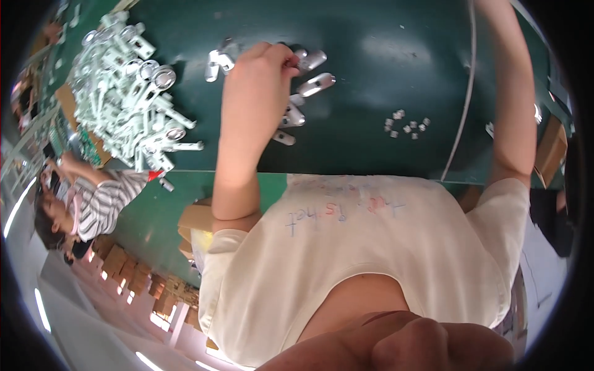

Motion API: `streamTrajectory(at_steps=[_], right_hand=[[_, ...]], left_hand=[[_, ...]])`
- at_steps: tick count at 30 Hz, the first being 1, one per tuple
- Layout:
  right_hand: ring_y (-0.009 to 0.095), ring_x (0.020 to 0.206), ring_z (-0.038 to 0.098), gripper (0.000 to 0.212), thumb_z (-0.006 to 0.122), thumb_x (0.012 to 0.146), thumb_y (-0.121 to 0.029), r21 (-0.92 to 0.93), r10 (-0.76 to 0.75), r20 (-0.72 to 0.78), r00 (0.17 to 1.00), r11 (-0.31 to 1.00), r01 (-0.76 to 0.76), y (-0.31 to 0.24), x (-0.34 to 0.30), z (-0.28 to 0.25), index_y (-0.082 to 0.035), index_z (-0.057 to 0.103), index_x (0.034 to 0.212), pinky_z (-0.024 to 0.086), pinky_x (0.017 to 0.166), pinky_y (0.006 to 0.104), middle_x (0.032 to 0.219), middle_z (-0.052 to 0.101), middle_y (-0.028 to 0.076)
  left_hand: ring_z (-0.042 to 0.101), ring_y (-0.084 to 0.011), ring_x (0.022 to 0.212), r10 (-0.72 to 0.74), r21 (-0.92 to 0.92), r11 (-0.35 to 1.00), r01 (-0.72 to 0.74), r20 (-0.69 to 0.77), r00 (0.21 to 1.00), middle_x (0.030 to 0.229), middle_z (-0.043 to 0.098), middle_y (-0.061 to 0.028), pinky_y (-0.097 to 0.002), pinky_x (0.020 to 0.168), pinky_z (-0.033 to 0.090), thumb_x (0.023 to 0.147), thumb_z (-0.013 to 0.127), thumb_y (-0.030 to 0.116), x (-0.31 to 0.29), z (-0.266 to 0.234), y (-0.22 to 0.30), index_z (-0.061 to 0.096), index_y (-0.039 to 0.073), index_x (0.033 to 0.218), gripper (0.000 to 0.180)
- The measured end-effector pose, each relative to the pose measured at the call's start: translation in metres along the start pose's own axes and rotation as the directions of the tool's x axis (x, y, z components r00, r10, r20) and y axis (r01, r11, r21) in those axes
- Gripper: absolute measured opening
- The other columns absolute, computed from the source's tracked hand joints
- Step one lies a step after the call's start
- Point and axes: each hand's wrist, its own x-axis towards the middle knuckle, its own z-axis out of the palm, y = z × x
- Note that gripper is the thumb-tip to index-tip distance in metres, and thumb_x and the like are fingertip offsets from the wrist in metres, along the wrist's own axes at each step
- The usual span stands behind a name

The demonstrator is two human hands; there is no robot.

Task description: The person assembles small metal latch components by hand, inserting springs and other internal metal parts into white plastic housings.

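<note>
My left hand is over the table among several shiny silver metal casings, oblong and rounded, some with a dark slot. Its fingers are curled together, with the tips down beside one silver casing; what they pinch is hidden behind the hand. More silver casings lie along the right side of my wrist, and a few small silver pieces rest to its left. My right forearm stretches to the top edge on the right, where the hand passes out of sight.
A large heap of pale plastic parts with shiny round ends covers the left of the dark green table. Small white pieces lie right of centre. A pale cord crosses near my right arm. Another person works at far left.
</note>
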Motion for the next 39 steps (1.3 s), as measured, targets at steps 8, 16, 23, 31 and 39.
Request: streamTrajectory(at_steps=[8, 16, 23, 31, 39], right_hand=[[0.030, 0.082, 0.055, 0.016, 0.065, 0.073, 0.000, -0.187, 0.078, 0.455, 0.887, 0.982, 0.009, -0.048, -0.164, 0.039, 0.000, 0.058, 0.087, 0.046, 0.070, 0.0369, 0.089, 0.053, 0.010], [0.030, 0.083, 0.054, 0.018, 0.060, 0.072, 0.008, -0.234, 0.118, 0.337, 0.934, 0.971, -0.038, -0.047, -0.171, 0.047, 0.002, 0.053, 0.087, 0.045, 0.069, 0.0373, 0.085, 0.050, 0.012], [0.013, 0.064, 0.057, 0.007, 0.061, 0.082, 0.001, 0.110, 0.311, 0.034, 0.950, 0.943, -0.313, -0.054, -0.143, 0.036, 0.001, 0.063, 0.088, 0.047, 0.058, 0.0228, 0.078, 0.060, 0.006], [0.008, 0.067, 0.056, 0.010, 0.062, 0.082, 0.003, 0.512, 0.410, -0.108, 0.906, 0.804, -0.302, -0.084, -0.120, 0.055, 0.004, 0.065, 0.091, 0.045, 0.058, 0.0197, 0.083, 0.061, 0.005], [0.010, 0.078, 0.054, 0.015, 0.065, 0.078, 0.007, 0.217, 0.082, -0.066, 0.994, 0.974, -0.066, -0.070, -0.113, 0.055, 0.003, 0.062, 0.092, 0.044, 0.067, 0.0212, 0.090, 0.057, 0.006]], left_hand=[[0.061, -0.0147, 0.067, 0.027, -0.176, 0.984, 0.000, 0.150, 0.988, 0.075, 0.063, -0.0072, -0.0263, 0.063, 0.050, 0.068, 0.072, 0.003, 0.039, 0.004, -0.001, 0.065, 0.002, 0.091, 0.024], [0.061, -0.0131, 0.074, -0.116, -0.752, 0.657, 0.039, -0.050, 0.992, 0.084, 0.058, -0.0050, -0.0260, 0.068, 0.055, 0.082, 0.061, -0.003, 0.039, 0.008, 0.014, 0.058, 0.002, 0.114, 0.032], [0.066, -0.0231, 0.077, -0.099, -0.982, 0.133, 0.135, 0.123, 0.988, 0.081, 0.062, -0.0115, -0.0317, 0.069, 0.056, 0.083, 0.059, -0.004, 0.026, 0.016, 0.047, 0.053, -0.004, 0.112, 0.029], [0.066, -0.0204, 0.078, -0.152, -0.992, 0.108, 0.062, 0.045, 0.987, 0.087, 0.064, -0.0158, -0.0272, 0.069, 0.056, 0.084, 0.058, -0.005, 0.018, 0.013, 0.058, 0.053, -0.006, 0.108, 0.025], [0.067, -0.0208, 0.077, -0.160, -0.978, 0.171, 0.121, 0.093, 0.983, 0.087, 0.065, -0.0174, -0.0274, 0.070, 0.056, 0.084, 0.059, -0.004, 0.012, 0.009, 0.060, 0.056, -0.007, 0.098, 0.014]])
